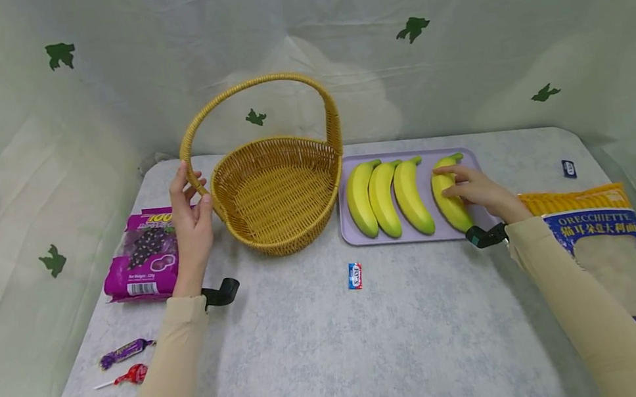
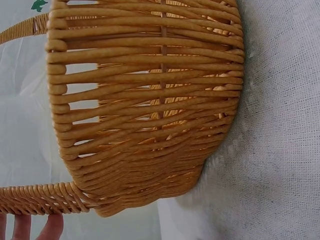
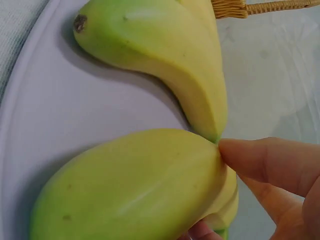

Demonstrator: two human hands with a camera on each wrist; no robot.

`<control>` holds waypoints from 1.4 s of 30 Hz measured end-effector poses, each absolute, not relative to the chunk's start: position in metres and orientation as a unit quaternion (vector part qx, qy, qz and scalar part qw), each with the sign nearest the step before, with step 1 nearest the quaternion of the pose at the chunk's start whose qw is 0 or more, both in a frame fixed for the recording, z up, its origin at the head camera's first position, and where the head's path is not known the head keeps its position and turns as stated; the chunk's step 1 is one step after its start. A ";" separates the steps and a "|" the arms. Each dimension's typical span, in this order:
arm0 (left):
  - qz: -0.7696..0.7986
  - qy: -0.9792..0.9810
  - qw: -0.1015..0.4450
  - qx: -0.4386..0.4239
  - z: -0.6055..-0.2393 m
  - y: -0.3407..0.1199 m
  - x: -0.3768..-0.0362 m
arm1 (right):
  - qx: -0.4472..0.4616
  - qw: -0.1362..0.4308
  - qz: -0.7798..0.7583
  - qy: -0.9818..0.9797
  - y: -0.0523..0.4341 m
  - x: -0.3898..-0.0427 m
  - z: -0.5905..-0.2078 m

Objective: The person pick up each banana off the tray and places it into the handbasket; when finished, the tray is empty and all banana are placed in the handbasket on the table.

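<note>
Wicker basket (image 1: 284, 247) stands near the far edge of the tabletop (image 1: 300, 346), left grip (image 1: 192, 217) holding its handle (image 1: 256, 82), likely steadying it; right grip (image 1: 476, 189) pinches the rightmost banana (image 1: 454, 209) on the lilac tray (image 1: 424, 182), where spacing admits fingers.

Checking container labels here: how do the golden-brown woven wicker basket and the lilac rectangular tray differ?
The wicker basket is deep with an arched handle; the lilac tray is shallow, with no handle visible. The tray carries four yellow-green bananas; no banana shows in the basket. The left hand grips the basket's handle, while the right hand pinches the rightmost banana on the tray. Both rest on the pale table.
</note>
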State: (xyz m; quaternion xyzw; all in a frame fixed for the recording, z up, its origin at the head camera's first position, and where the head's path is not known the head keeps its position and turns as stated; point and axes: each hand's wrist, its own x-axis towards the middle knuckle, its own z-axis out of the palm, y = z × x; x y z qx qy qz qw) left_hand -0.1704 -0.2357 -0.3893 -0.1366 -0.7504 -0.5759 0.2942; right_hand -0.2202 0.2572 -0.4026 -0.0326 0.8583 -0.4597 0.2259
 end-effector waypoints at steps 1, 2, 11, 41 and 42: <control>-0.574 -0.751 0.295 -0.137 -0.389 -0.236 -0.170 | -0.032 0.223 -0.461 0.858 0.257 -0.220 -0.402; -0.573 -0.752 0.296 -0.138 -0.389 -0.235 -0.170 | -0.033 0.220 -0.462 0.858 0.257 -0.220 -0.402; -0.565 -0.757 0.299 -0.137 -0.387 -0.235 -0.169 | -0.068 0.200 -0.484 0.849 0.244 -0.210 -0.386; -0.537 -0.778 0.298 -0.132 -0.390 -0.237 -0.168 | -0.258 0.235 -0.520 0.779 0.098 -0.191 -0.350; -0.536 -0.779 0.298 -0.131 -0.389 -0.237 -0.168 | -0.267 0.231 -0.521 0.777 0.092 -0.193 -0.351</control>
